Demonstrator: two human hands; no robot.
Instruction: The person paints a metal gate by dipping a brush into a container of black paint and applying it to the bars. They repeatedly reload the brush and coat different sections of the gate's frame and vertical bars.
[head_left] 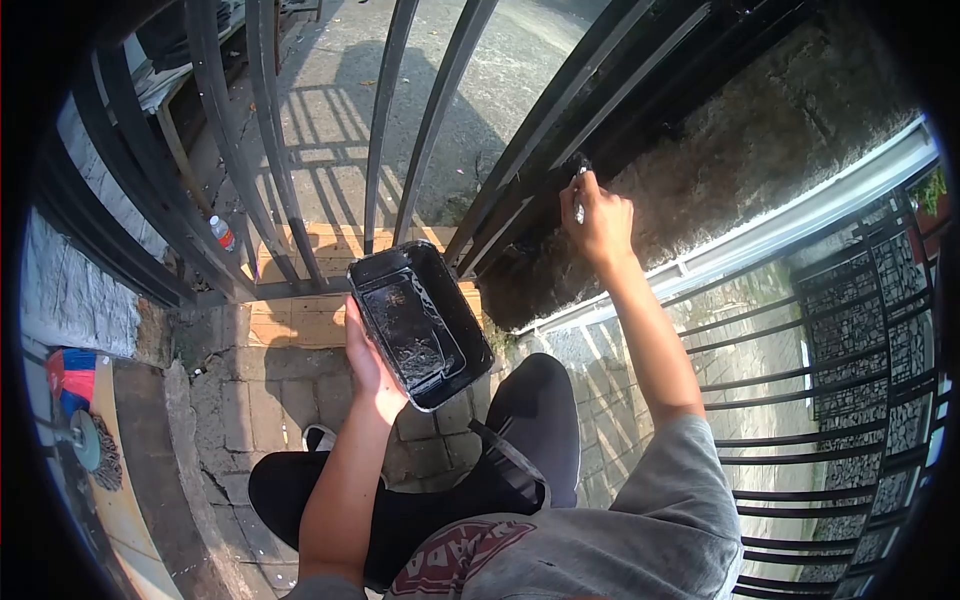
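Note:
In my left hand (374, 362) is a rectangular black tray (464, 362), held from its left side and underneath, with the fingers mostly hidden. Glossy black paint (400, 305) coats its inside, with wet streaks along the walls. My right hand (603, 222) is closed around a paintbrush (579, 208) with a pale, paint-smeared handle. The brush's dark tip is up against the black metal bars of the gate (545, 130), close to a dark wall (740, 170). Whether the bristles touch the metal is hard to tell.
Flattened cardboard (290, 322) lies under the gate. A plastic bottle (222, 233) stands by the bars at left. A red and blue item (72, 378) sits at the far left. A white-edged ledge (760, 220) and black railing (800, 440) run along the right.

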